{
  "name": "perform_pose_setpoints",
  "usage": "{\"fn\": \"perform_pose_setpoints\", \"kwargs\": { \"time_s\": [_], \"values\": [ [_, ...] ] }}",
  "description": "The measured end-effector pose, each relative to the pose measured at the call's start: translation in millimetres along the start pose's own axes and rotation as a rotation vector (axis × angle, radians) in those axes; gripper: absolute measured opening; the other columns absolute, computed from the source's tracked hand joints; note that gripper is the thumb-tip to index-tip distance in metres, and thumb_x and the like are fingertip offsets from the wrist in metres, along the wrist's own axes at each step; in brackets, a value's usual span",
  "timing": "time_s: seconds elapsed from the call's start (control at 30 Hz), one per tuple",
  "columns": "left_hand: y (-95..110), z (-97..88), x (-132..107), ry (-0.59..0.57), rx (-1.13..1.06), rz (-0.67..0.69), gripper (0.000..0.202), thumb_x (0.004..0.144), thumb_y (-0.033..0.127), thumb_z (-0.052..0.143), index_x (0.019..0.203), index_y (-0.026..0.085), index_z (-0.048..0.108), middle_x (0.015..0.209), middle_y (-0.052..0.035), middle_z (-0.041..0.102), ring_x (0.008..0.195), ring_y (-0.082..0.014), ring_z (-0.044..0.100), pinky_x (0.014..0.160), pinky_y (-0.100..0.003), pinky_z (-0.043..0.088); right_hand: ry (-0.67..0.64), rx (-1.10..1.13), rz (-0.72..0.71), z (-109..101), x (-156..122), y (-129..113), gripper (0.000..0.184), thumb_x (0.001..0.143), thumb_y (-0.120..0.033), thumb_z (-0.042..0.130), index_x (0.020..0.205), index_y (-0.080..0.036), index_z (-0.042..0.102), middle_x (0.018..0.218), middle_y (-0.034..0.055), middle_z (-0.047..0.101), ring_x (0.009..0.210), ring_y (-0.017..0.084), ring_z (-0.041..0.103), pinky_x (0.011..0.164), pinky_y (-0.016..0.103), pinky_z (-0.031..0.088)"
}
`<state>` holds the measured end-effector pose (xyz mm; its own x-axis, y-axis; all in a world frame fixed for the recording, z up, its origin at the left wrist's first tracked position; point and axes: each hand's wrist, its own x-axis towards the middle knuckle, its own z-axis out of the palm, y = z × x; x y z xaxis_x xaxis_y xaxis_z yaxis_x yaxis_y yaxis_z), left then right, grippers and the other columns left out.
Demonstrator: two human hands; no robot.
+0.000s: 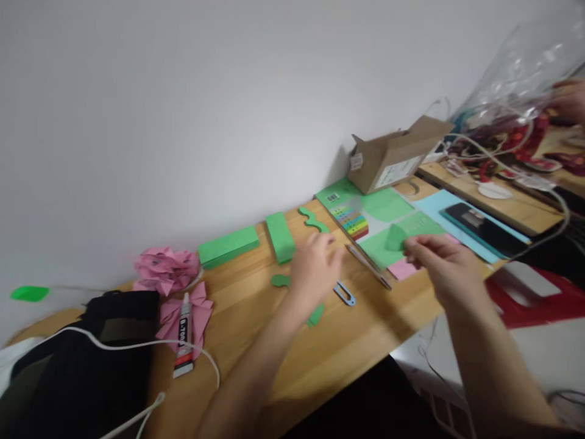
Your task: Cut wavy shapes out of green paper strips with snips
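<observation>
The right hand [441,259], right of the frame's centre, pinches a small green paper piece [395,238] between thumb and fingertips, just above the green cover of a printed booklet [388,204]. The left hand [314,268], near the centre and a little blurred, has a loose, relaxed grip, its thumb parted from curved fingers. It hangs over some green paper cutouts [316,315] and a pale blue cutter [345,294].

All this sits above a wooden table [256,329] with visible grain, running slantwise along a plain whitish wall [183,122] that fills the upper left of the frame. At the right edge I see another person's hand [569,97], beside a clear plastic bag [525,67].

Counting along the table: two green paper stacks [228,246] left of centre; one wavy green strip [313,219] beside them; one pencil-like stick [369,267]; two pink folded-paper shapes [167,268] at the lower left, one with a glue tube [184,335] marked B-7000 lying on it. Toward the right stand one open cardboard box [400,155] and one dark phone [479,228], which lies on a light blue sheet [434,201].
</observation>
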<state>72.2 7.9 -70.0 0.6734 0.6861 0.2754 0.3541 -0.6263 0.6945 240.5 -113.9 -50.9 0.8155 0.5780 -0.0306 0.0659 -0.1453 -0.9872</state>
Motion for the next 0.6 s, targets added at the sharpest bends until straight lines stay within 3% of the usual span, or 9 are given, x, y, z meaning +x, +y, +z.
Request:
{"fn": "perform_pose_setpoints", "kwargs": {
  "time_s": [0.13,0.27,0.43,0.6],
  "values": [
    [25.1,70.6,9.5,-0.34,0.086,0.289,0.031,0.078,0.037,0.077,0.098,0.015,0.068,0.118,-0.0159,0.065,0.115,-0.0341,0.06,0.097,-0.046,0.049,0.205,-0.132,0.118,-59.9,2.4,19.5,0.014,0.072,-0.02,0.074,0.062,-0.016,0.065,0.054,0.0021,0.057,0.053,0.013,0.049,0.054,0.031,0.036],
    [35.2,111.1,23.5,-0.42,0.183,0.359,0.019,0.087,0.015,0.06,0.101,0.005,0.067,0.116,-0.0228,0.063,0.118,-0.0369,0.056,0.098,-0.049,0.044,0.231,-0.259,0.223,-80.9,0.4,39.7,0.009,0.068,-0.018,0.074,0.062,-0.015,0.068,0.049,0.0002,0.055,0.048,0.013,0.047,0.051,0.031,0.033],
    [32.1,120.9,40.9,-0.419,0.193,0.306,0.018,0.087,0.004,0.052,0.085,0.011,0.069,0.101,-0.0156,0.069,0.105,-0.0282,0.062,0.088,-0.039,0.047,0.303,-0.384,0.303,-89.7,3.7,53.9,0.01,0.071,-0.018,0.069,0.062,-0.018,0.066,0.044,-0.0022,0.053,0.043,0.014,0.045,0.044,0.029,0.028],
    [28.2,106.6,64.8,-0.206,0.079,0.104,0.021,0.095,0.016,0.052,0.084,0.013,0.069,0.091,-0.0103,0.072,0.088,-0.0208,0.066,0.076,-0.031,0.05,0.212,-0.474,0.351,-84.8,19.6,48.4,0.016,0.084,-0.015,0.069,0.069,-0.015,0.065,0.053,-0.0045,0.056,0.048,0.011,0.05,0.048,0.024,0.039]
  ]
}}
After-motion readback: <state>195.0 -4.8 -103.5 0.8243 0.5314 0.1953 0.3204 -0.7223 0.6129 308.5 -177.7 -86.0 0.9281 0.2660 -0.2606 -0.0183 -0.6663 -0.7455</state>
